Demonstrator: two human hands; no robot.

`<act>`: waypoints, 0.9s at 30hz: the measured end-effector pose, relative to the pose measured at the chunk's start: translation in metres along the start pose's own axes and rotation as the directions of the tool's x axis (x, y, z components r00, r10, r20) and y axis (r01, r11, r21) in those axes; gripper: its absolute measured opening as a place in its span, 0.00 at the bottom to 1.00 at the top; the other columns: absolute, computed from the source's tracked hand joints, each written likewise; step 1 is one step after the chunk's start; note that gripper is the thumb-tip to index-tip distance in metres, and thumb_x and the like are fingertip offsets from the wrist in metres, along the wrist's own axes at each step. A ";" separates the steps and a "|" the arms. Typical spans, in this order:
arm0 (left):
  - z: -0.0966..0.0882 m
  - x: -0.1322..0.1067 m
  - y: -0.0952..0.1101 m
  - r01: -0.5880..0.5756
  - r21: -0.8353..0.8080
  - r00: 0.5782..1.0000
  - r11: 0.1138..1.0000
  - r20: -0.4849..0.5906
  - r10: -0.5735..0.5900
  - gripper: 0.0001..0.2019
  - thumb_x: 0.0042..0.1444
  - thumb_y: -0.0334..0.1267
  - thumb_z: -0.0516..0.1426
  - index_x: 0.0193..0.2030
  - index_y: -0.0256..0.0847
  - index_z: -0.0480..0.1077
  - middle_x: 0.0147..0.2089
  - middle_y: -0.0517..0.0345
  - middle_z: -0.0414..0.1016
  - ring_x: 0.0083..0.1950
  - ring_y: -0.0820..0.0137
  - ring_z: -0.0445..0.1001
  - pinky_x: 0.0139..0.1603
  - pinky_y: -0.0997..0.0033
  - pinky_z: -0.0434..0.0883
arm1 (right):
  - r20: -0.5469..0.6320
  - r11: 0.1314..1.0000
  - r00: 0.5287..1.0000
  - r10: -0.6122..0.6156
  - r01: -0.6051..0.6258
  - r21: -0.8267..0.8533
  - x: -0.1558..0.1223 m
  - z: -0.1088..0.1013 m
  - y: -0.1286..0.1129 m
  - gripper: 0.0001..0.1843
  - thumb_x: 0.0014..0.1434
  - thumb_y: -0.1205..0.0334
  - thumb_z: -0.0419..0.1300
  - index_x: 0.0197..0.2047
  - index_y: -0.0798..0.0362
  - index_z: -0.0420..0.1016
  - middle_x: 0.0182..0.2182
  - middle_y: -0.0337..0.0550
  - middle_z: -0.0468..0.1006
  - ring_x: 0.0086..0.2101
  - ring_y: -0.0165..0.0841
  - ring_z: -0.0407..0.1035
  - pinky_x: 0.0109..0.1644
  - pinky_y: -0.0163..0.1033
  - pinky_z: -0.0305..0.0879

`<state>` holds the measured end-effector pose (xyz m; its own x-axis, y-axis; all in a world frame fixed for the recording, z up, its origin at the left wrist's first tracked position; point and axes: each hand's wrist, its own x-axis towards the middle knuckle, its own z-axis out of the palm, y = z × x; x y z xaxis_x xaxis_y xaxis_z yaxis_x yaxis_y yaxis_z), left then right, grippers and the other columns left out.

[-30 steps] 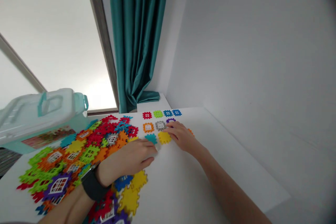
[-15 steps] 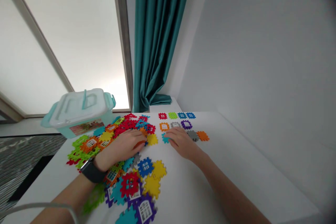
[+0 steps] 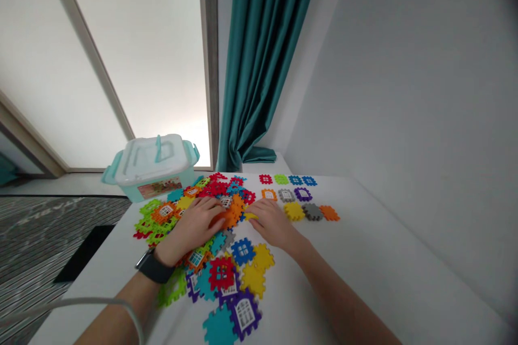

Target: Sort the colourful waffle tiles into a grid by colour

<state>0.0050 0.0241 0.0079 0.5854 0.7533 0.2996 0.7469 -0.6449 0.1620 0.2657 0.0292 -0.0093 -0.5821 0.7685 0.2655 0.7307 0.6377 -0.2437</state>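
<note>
wrist wear: black watch [image 3: 152, 268] with wide strap, on left wrist [image 3: 167, 253]
cable: thin white cable [image 3: 97, 301], below the watch
arms: both forearms [image 3: 332, 291] bare

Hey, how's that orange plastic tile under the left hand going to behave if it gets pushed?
The orange tile looks like thin moulded plastic, so it's probably stiff and light for its size. Lying flat, it seems unlikely to roll. Its notched edges may snag the neighbouring red tile, so a push could drag that along.

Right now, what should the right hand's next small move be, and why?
Probably slide the small yellow piece at the right hand across to the yellow tile in the nearest row. It lies loose beside the mixed heap, and the hand is already next to it.
</note>
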 end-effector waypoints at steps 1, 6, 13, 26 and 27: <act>0.000 -0.002 0.000 0.003 0.010 1.000 1.000 -0.010 -0.003 0.10 0.68 0.40 0.54 0.48 0.44 0.76 0.52 0.50 0.77 0.54 0.58 0.73 0.59 0.53 0.68 | -0.011 1.000 1.000 0.016 -0.016 0.000 0.000 0.002 -0.004 0.12 0.66 0.67 0.58 0.51 0.50 0.76 0.47 0.46 0.81 0.51 0.42 0.69 0.58 0.50 0.62; 0.001 -0.006 0.000 0.010 0.053 1.000 0.999 -0.028 -0.008 0.11 0.67 0.41 0.56 0.52 0.43 0.74 0.53 0.49 0.76 0.55 0.56 0.72 0.60 0.51 0.67 | -0.109 0.999 0.993 0.038 -0.037 0.015 -0.009 0.011 -0.015 0.13 0.66 0.70 0.57 0.51 0.49 0.75 0.48 0.47 0.80 0.50 0.41 0.69 0.61 0.53 0.59; 0.013 -0.006 0.003 0.050 0.047 0.999 0.998 -0.019 -0.049 0.23 0.60 0.47 0.63 0.60 0.43 0.70 0.58 0.47 0.74 0.60 0.52 0.70 0.63 0.47 0.65 | -0.156 0.992 0.987 0.040 -0.020 0.127 -0.023 0.016 -0.011 0.13 0.66 0.70 0.55 0.51 0.51 0.76 0.47 0.48 0.80 0.49 0.42 0.70 0.58 0.52 0.63; 0.015 -0.005 0.009 0.170 0.014 0.985 0.985 -0.042 -0.169 0.18 0.53 0.46 0.66 0.47 0.40 0.73 0.58 0.44 0.72 0.60 0.49 0.69 0.62 0.44 0.66 | -0.188 0.991 0.982 0.012 0.013 0.134 -0.020 0.027 -0.010 0.12 0.65 0.70 0.56 0.49 0.50 0.77 0.46 0.48 0.80 0.49 0.41 0.70 0.56 0.52 0.65; 0.015 -0.005 0.009 0.171 0.006 0.984 0.985 -0.046 -0.171 0.17 0.52 0.46 0.66 0.46 0.40 0.73 0.58 0.44 0.71 0.60 0.49 0.69 0.62 0.44 0.66 | -0.189 0.991 0.982 0.014 0.011 0.132 -0.020 0.026 -0.010 0.12 0.65 0.70 0.56 0.49 0.50 0.77 0.46 0.48 0.80 0.48 0.41 0.71 0.56 0.52 0.65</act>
<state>0.0132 0.0168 -0.0063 0.4344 0.8456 0.3102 0.8380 -0.5057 0.2051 0.2602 0.0089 -0.0367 -0.4935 0.7539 0.4338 0.6708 0.6473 -0.3618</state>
